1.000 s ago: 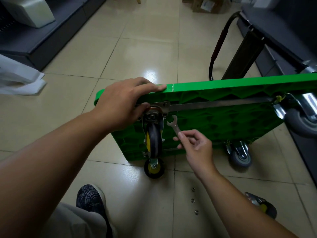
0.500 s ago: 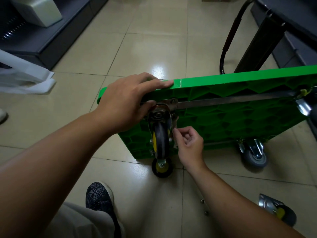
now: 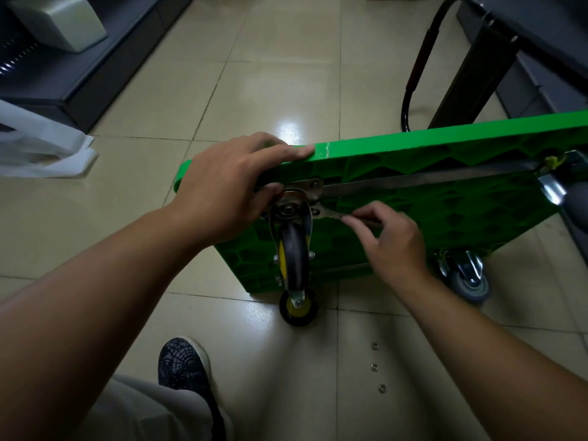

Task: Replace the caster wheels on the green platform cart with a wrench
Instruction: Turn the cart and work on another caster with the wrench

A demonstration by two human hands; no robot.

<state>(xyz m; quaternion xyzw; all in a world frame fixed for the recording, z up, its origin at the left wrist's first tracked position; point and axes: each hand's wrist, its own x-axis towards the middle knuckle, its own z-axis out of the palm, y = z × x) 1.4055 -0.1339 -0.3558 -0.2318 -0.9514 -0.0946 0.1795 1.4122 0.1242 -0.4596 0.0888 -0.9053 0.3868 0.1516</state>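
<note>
The green platform cart (image 3: 445, 198) stands on its long edge on the floor, underside toward me. My left hand (image 3: 229, 189) grips its top left corner, fingers over the edge and thumb by the plate of a black-and-yellow caster (image 3: 294, 256). My right hand (image 3: 388, 240) pinches the handle of a silver wrench (image 3: 331, 214), whose head sits at the right side of that caster's mounting plate. A second black-and-yellow wheel (image 3: 297, 308) shows at the cart's bottom edge. A grey caster (image 3: 467, 280) hangs at the lower right, and another grey wheel (image 3: 576, 202) is cut off at the right.
Three small washers (image 3: 375, 366) lie in a line on the tiles below my right arm. My dark shoe (image 3: 184, 367) is near the bottom. The cart's black handle (image 3: 416, 68) and a dark shelf base are behind; a white bag (image 3: 41, 144) lies at left.
My right hand has carried the wrench up and right, from beside the caster fork to the mounting plate, with the handle now lying near level. The left hand has kept its grip on the cart.
</note>
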